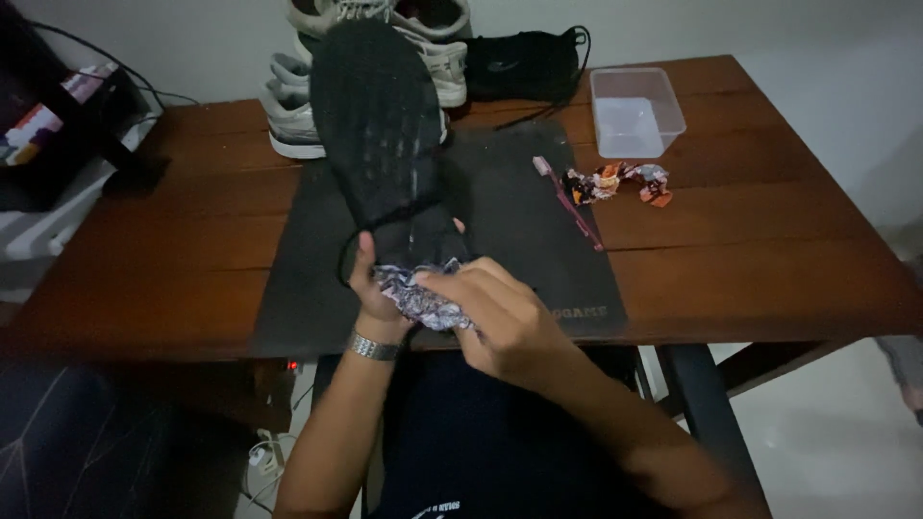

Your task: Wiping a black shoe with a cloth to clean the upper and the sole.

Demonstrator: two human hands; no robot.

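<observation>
The black shoe (385, 135) stands sole-up in our left hand (370, 288); our right hand (500, 312) presses crumpled paper (418, 298) into its opening, more paper (615, 181) waiting beyond the right hand.

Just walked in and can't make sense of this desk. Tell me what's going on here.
A person holds a black shoe sole-up over a dark desk mat. The left hand grips its heel end, while the right hand presses crumpled paper at the shoe's opening. On the wooden table lie a toothbrush, more crumpled paper, a clear plastic container and grey sneakers.
</observation>
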